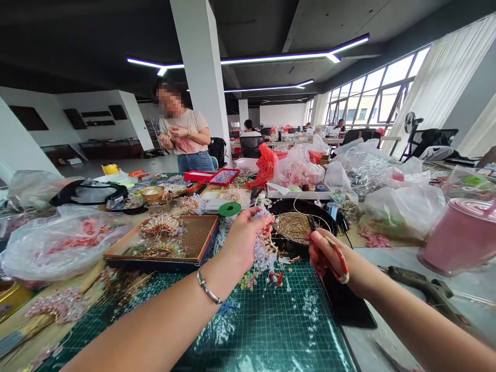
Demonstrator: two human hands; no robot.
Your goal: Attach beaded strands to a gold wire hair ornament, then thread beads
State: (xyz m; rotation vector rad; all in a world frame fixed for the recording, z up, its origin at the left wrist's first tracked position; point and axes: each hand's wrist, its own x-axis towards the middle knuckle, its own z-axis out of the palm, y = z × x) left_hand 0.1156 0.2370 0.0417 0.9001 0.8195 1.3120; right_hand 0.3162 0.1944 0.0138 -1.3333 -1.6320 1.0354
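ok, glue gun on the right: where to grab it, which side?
Probably by the handle of the glue gun, coming from the right: the nozzle points left, the handle angles off to the lower right, and the right forearm runs along the near side.

1 spool (230,208) sits between tray (201,232) and pan (284,205) — glue gun (422,284) to their right.

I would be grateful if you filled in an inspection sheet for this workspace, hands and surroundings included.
Surface: green gridded mat, clear beads scattered on it.
Work items: beaded piece and red-handled tool, both in hand; black pan holding gold-coloured wire-like bits.
Clutter: tray with beaded ornaments, plastic bags, glue gun, pink container.
Hands: left hand grips the beaded piece; right hand grips the red-handled tool.
Cables: none identifiable for certain.
Surroundings: standing person, ceiling lights, windows on the right.
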